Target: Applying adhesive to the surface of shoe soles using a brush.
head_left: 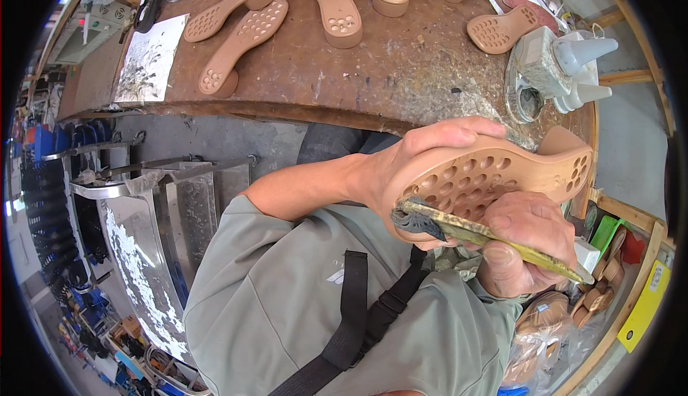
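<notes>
My left hand (408,149) grips a tan heeled shoe sole (459,188) by its broad front end, fingers over the far edge. The side dotted with round hollows faces up, with the heel toward the right. My right hand (527,242) is closed around the worn yellow-green handle of a flat brush (534,254). The brush's dark, clumped bristles lie at the near left rim of the sole's front end; whether they press on it is hard to tell.
Several tan soles (337,9) lie along the far side of the brown worktable (322,73). White squeeze bottles (573,55) stand at right beside an open round pot (530,101). A stained white sheet (152,59) lies at left. Metal racks (154,231) stand on the floor at left.
</notes>
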### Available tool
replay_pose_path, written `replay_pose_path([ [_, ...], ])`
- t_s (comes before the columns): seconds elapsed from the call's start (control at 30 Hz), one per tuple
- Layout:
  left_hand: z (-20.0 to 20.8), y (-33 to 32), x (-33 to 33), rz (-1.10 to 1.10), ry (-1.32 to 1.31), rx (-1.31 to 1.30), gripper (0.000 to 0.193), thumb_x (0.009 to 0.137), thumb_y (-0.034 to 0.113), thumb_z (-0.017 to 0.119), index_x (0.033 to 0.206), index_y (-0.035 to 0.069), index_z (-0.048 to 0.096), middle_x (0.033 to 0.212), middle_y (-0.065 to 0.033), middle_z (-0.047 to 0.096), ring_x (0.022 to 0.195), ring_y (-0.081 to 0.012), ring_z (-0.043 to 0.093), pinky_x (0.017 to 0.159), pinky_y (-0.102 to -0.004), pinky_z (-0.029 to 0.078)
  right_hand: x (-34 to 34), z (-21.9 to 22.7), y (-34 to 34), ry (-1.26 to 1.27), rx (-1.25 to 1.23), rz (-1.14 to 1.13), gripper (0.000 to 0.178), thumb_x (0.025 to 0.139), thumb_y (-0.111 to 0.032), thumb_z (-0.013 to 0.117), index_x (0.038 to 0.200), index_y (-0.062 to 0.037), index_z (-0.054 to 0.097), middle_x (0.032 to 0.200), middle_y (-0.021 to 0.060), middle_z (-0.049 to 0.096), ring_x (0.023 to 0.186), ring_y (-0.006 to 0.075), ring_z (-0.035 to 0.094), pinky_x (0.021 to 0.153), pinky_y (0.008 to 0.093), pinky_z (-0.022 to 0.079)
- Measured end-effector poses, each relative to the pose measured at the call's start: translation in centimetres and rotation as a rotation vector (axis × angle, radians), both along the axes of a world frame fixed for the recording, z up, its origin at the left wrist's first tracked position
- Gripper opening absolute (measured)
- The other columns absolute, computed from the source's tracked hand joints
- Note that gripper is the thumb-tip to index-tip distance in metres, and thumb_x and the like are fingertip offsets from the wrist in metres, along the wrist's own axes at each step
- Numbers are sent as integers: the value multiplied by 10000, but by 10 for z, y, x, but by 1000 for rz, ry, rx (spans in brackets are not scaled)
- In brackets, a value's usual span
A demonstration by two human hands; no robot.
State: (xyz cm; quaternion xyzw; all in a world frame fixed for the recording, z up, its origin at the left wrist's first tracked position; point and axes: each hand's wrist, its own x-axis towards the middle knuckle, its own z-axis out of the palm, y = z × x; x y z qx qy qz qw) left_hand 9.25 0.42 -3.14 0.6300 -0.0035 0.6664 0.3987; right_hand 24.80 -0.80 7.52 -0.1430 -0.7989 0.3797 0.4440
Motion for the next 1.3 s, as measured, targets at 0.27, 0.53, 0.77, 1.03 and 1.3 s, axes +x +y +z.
replay_pose_path([
  [0.27, -1, 8, 2, 48, 120, 154, 1068, 584, 160, 855, 1355, 42, 126, 1321, -301, 288, 1214, -367, 400, 942, -439, 432, 9, 18, 10, -106, -1, 124, 355, 636, 23, 759, 952, 31, 598, 736, 130, 642, 548, 236, 628, 455, 317, 489],
  [0.53, 4, 0, -3, -180, 42, -49, 1073, 595, 146, 850, 1371, 71, 112, 1370, -275, 228, 1209, -343, 418, 957, -428, 428, 7, 22, 11, -135, -4, 133, 345, 663, 7, 756, 977, 9, 614, 737, 103, 644, 570, 223, 636, 468, 295, 482],
  [0.77, 0, 2, -5, -357, 62, -111, 1108, 581, 187, 876, 1374, 78, 110, 1390, -259, 212, 1207, -323, 431, 962, -418, 425, 10, 25, 16, -174, 13, 208, 322, 628, 18, 761, 927, 19, 639, 728, 89, 633, 524, 186, 598, 438, 266, 449],
  [1.03, 15, 10, -20, -293, 164, -166, 1095, 559, 126, 854, 1373, 59, 125, 1398, -207, 244, 1230, -310, 406, 982, -396, 404, 22, 20, 37, -83, 133, 150, 250, 710, -29, 719, 933, 38, 626, 695, 90, 616, 480, 135, 558, 435, 228, 418],
  [1.3, 31, 11, -18, -508, -510, -848, 882, 769, 659, 460, 1373, 40, 288, 1298, -281, 389, 1156, -383, 475, 876, -505, 486, -4, 3, 24, 251, -367, -498, 154, 859, -1, 580, 996, 66, 561, 711, 115, 604, 515, 117, 560, 461, 203, 444],
])
